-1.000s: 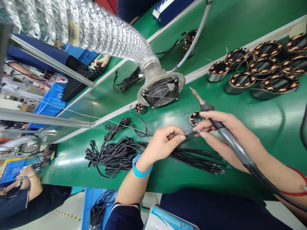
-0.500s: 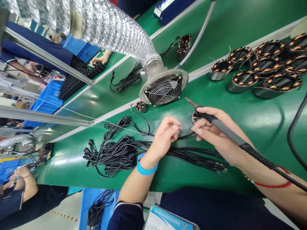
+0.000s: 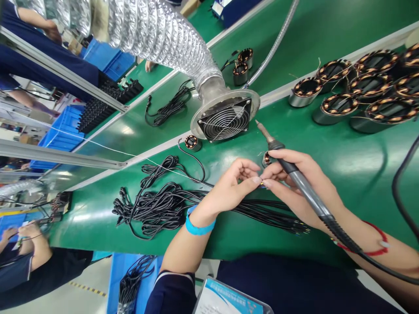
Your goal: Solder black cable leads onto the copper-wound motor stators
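My right hand (image 3: 319, 179) grips a soldering iron (image 3: 303, 184), its tip pointing up and left toward the fume duct. The thumb and fingertips of that hand also meet at the small coloured wire ends (image 3: 262, 184) of a black cable. My left hand (image 3: 232, 185), with a blue wristband, pinches at the same wires, fingertips against the right ones. Just behind the fingers stands a small copper-wound stator (image 3: 266, 159), partly hidden. Below my hands lies a bundle of black cables (image 3: 157, 209), its stripped ends (image 3: 299, 226) to the right.
A fume duct with a fan grille (image 3: 225, 122) hangs ahead of my hands. Several larger stators (image 3: 335, 107) stand at right, one small stator (image 3: 193, 143) by the rail. A blue bin (image 3: 114, 279) with cables is below the bench (image 3: 88, 218). Co-workers are at left.
My left hand has moved right and its fingers now meet the right hand's at the wire ends. The iron has turned slightly more upright in my right hand.
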A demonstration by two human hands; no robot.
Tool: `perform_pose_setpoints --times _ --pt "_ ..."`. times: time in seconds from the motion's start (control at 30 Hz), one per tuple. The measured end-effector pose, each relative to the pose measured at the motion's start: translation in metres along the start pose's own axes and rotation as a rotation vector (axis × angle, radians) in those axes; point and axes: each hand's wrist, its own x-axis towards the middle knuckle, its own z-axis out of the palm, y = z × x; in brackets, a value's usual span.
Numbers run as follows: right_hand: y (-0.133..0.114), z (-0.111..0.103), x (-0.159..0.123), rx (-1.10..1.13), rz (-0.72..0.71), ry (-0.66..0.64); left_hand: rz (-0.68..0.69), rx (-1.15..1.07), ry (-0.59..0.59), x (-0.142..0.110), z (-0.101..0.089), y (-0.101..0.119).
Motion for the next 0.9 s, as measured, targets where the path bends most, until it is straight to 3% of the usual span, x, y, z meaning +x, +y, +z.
perform_pose_setpoints --times 0.1,0.17,0.23,0.33,0.43,0.5,0.67,0.9 --pt "-0.002 -0.003 0.001 -0.026 -0.078 0.003 -0.132 0.047 -0.201 -0.001 -0.008 0.006" --pt "-0.003 -0.006 0.003 -0.063 -0.077 -0.019 -0.197 0.027 -0.263 0.000 -0.009 0.008" --pt "-0.003 -0.011 0.006 -0.141 -0.029 -0.053 -0.174 0.021 -0.179 0.005 -0.007 0.006" --pt "-0.001 -0.022 0.012 -0.314 0.003 -0.054 -0.079 0.044 0.065 0.018 0.001 -0.003" --pt "0.000 -0.034 0.015 -0.503 -0.079 0.018 -0.052 0.074 0.285 0.032 0.009 -0.013" --pt "0.001 -0.041 0.013 -0.588 -0.174 0.065 -0.055 0.076 0.363 0.039 0.013 -0.018" --pt "0.016 -0.047 0.002 -0.554 -0.361 0.177 -0.044 0.062 0.405 0.041 0.015 -0.025" --pt "0.030 -0.047 -0.004 -0.363 -0.368 0.137 -0.003 0.063 0.417 0.039 0.015 -0.028"
